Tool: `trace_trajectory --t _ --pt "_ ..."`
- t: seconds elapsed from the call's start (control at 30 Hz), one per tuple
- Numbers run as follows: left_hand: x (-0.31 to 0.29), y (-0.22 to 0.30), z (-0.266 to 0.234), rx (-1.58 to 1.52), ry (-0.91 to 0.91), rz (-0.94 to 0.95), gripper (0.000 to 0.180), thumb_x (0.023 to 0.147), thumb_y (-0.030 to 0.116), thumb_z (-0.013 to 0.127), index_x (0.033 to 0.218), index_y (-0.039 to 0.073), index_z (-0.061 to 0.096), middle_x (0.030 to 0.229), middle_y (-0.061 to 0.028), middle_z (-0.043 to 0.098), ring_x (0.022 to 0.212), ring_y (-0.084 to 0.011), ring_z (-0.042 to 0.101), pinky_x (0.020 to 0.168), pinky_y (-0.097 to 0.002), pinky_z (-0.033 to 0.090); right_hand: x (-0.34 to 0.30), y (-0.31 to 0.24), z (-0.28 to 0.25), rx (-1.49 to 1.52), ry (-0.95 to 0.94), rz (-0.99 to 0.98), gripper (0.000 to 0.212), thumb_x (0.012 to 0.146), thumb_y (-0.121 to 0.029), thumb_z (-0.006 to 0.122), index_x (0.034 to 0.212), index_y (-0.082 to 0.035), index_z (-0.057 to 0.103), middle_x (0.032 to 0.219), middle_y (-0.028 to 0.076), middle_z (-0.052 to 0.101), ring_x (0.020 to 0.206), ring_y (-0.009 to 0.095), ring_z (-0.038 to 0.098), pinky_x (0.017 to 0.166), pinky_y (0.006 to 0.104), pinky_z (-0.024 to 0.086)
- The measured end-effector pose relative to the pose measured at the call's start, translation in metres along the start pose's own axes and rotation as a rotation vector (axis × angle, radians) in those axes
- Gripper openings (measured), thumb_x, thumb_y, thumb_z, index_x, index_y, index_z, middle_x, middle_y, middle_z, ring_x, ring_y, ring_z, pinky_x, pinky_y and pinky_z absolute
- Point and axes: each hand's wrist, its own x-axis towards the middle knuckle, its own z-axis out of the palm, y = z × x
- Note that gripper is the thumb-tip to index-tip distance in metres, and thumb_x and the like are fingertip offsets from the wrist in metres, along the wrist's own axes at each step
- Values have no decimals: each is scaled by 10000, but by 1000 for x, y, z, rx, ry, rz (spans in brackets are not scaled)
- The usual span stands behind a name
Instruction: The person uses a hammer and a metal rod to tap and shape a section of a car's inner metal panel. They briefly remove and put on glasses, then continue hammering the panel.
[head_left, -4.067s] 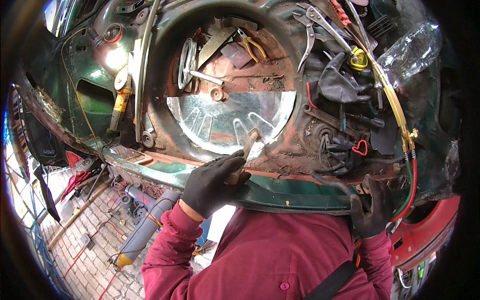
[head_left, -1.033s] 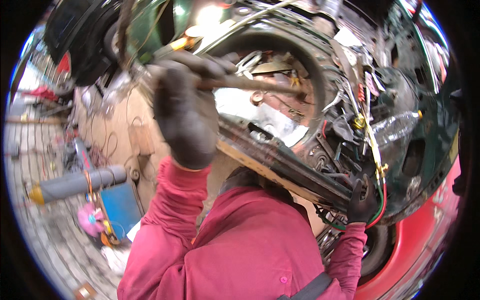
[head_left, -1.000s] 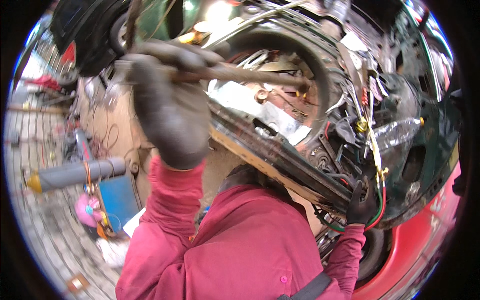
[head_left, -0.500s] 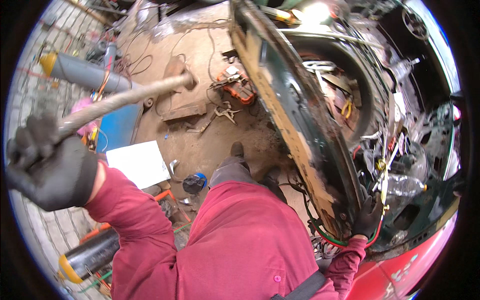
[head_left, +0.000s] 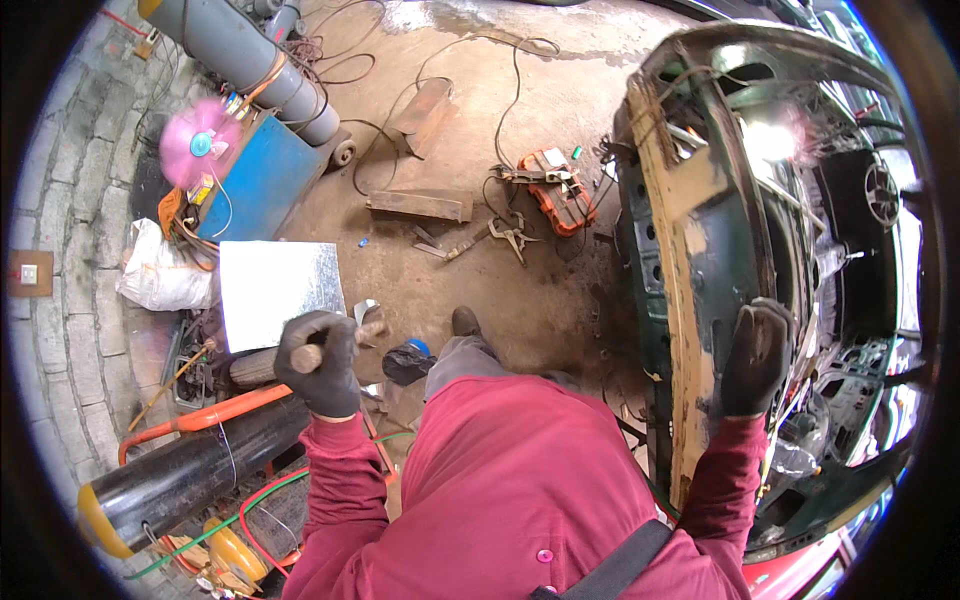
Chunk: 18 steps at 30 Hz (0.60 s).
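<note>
My left hand, in a dark glove, is closed round the wooden handle of a hammer. The handle's butt end faces me, and the far end shows foreshortened just beyond my fingers. My right hand, also gloved, lies on the upper edge of a car's rear panel, its fingers stretched out along the metal. That panel is dark green with tan filler patches and rusty edges. The open trunk lies beyond it, partly hidden by the panel.
At the left stand a blue box, a spinning pink fan, a shiny sheet and a black cylinder. A grey cylinder lies farther off. An orange case, cables and metal pieces are on the floor.
The hammer has come in from the far left toward my body, turning end-on. My right hand has moved forward along the panel. The view has shifted, with the car now farther right.
</note>
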Motion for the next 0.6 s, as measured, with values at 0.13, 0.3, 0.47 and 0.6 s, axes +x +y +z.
trace_trajectory --t 0.13,0.3,0.47,0.6 --pt "27 -31 -24 159 -73 -176 115 882 -42 825 956 -22 740 904 -71 737 750 -114 672 685 -277 548 68 26 42 -290 86 -103 287 1072 -180 668 1302 -8 663 1277 230 684 1192 390 667 1067 479 515" --pt "64 -90 -31 194 -208 -299 86 918 -20 804 992 -37 763 938 -75 766 828 -125 693 754 -294 567 79 207 85 -733 -123 413 716 1075 -585 540 1586 -86 487 1392 292 640 1293 455 627 1115 567 479" --pt "108 -149 -18 380 -306 -259 91 971 50 779 1000 -35 760 862 -63 744 804 -91 651 737 -290 538 71 189 135 -1007 -171 525 827 1046 -689 515 1631 -110 440 1440 301 615 1328 475 600 1122 588 465" --pt "147 -205 1 436 -375 -389 172 1016 116 741 923 -28 737 773 -50 689 728 -79 595 668 -308 508 55 207 127 -1033 -135 466 856 1027 -677 571 1636 -92 428 1465 302 599 1341 486 588 1122 593 463"
